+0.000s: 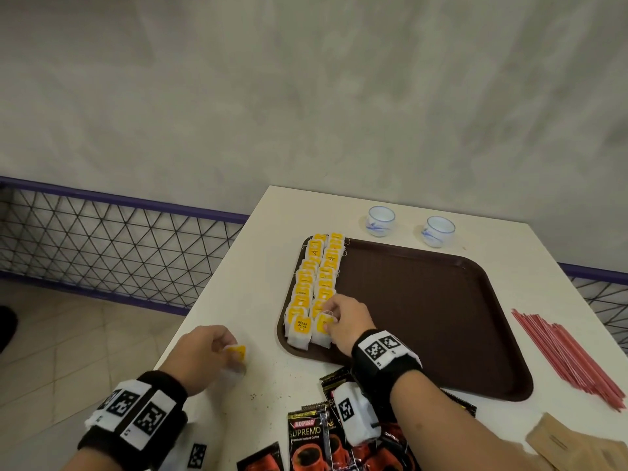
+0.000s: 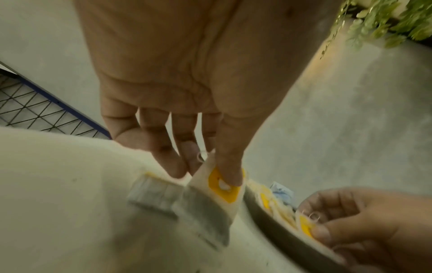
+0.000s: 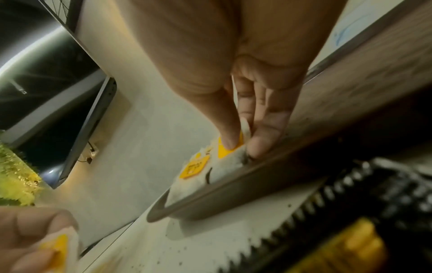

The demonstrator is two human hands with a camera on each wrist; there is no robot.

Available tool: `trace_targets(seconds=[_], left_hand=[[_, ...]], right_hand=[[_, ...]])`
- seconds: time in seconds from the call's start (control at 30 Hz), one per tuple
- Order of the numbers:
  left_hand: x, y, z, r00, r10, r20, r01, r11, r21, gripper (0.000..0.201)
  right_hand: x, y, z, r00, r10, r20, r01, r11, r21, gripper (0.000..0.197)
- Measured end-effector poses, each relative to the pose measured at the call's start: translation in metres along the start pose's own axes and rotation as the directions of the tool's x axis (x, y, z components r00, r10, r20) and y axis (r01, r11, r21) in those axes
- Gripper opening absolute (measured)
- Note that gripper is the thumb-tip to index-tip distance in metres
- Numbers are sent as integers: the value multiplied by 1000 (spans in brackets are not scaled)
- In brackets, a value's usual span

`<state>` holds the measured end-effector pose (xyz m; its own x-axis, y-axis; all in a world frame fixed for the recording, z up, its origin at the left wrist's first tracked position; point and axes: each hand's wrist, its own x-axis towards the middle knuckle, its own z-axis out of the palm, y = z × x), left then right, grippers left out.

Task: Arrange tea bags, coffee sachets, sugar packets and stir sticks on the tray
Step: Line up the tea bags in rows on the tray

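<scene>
Nearest me at 6 o'clock, coffee sachets (image 1: 307, 436) wait on the counter (image 1: 258, 253). My left hand (image 1: 200, 355) pinches a loose tea bag (image 1: 234, 356). My right hand (image 1: 346, 321) pinches one in the tray (image 1: 441, 317) rows. At 3 o'clock, stir sticks (image 1: 567, 358) wait.

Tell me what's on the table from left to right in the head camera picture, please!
Left hand pinching a tea bag → rows of tea bags on the brown tray → red stir sticks.
</scene>
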<state>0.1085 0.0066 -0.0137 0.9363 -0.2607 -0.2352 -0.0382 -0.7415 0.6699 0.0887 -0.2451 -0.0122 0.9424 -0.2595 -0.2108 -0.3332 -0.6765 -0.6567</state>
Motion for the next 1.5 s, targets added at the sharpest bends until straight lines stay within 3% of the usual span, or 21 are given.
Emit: trace_targets(seconds=[0.17, 0.3, 0.37, 0.47, 0.63, 0.8, 0.97, 1.07, 1.13, 1.3, 1.5], left_hand=[[-3, 20, -14, 987, 141, 77, -129, 982, -138, 10], [-7, 54, -3, 948, 298, 115, -269, 938, -218, 3], [-6, 69, 8, 930, 345, 127, -295, 907, -299, 6], [-2, 81, 24, 923, 364, 128, -296, 880, -372, 9], [7, 82, 37, 951, 299, 81, -243, 881, -406, 11], [9, 80, 40, 957, 290, 16, -256, 869, -424, 11], [5, 68, 30, 963, 269, 7, -241, 874, -422, 30], [10, 41, 5, 979, 154, -135, -190, 925, -330, 10], [12, 17, -14, 971, 81, -227, -143, 951, -274, 7], [3, -22, -36, 943, -40, -331, -20, 984, -176, 7], [-2, -39, -27, 954, -118, -277, 86, 988, -125, 17]], right_hand=[[-5, 9, -4, 996, -11, -88, 18, 997, 81, 31], [-18, 5, -16, 991, -84, -104, 92, 993, 74, 30], [-27, 2, -21, 990, -138, -30, 141, 971, 191, 27], [-39, -3, -26, 956, -232, 179, 138, 897, 420, 27], [-47, 2, -23, 960, -208, 187, 91, 863, 496, 26], [-51, 1, -30, 941, -236, 243, 51, 808, 587, 39], [-36, 5, -15, 986, -119, 121, 71, 939, 338, 33], [-25, 16, -7, 999, -14, 48, 2, 972, 234, 35], [-21, 19, -3, 999, 17, 35, -24, 975, 223, 35], [-17, 16, 9, 1000, -3, -4, 4, 987, 159, 42], [-21, 14, 11, 997, -60, -52, 67, 986, 155, 47]])
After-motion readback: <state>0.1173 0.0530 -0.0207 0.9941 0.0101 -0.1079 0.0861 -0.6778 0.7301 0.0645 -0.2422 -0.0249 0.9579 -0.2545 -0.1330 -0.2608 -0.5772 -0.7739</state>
